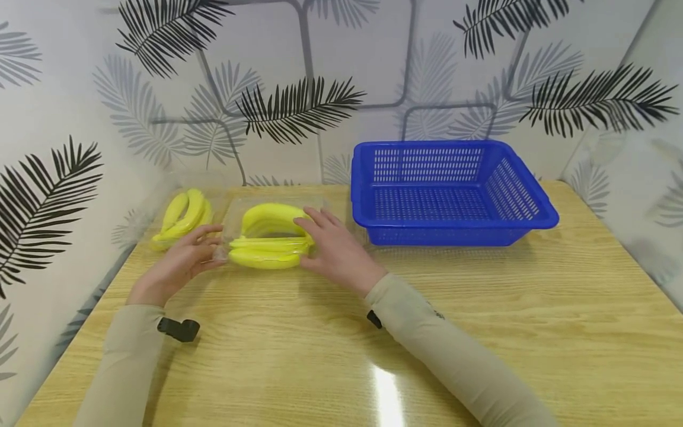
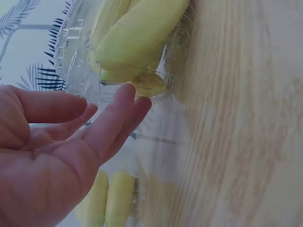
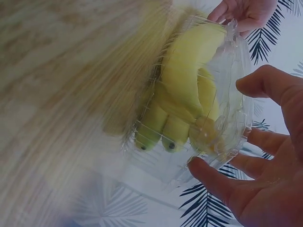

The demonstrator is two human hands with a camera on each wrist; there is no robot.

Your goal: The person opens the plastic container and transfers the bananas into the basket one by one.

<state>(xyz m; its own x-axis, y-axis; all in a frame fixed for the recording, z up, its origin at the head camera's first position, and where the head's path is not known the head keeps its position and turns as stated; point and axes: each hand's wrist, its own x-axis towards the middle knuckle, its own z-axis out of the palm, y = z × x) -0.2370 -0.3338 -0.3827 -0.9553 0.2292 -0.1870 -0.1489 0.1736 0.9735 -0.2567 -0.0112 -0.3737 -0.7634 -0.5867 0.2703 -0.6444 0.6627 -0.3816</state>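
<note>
A clear plastic box [image 1: 232,222] of yellow bananas [image 1: 267,259] lies between the two hands at the left of the table. My right hand [image 1: 341,252] spans its right end, fingertips over the far part and thumb at the near corner. In the right wrist view, fingers and thumb surround the box's edge, with banana tips [image 3: 171,142] behind the clear wall. My left hand [image 1: 184,261] is at the box's left end. Its extended fingers come right up to the plastic in the left wrist view, thumb apart from it.
A second clear box with bananas [image 1: 187,214] stands farther left, by the wall. At the back right is a blue plastic basket [image 1: 443,234] with perforated walls and bottom. All stand on a wood-grain table [image 1: 299,362] against a leaf-patterned wall [image 1: 331,53].
</note>
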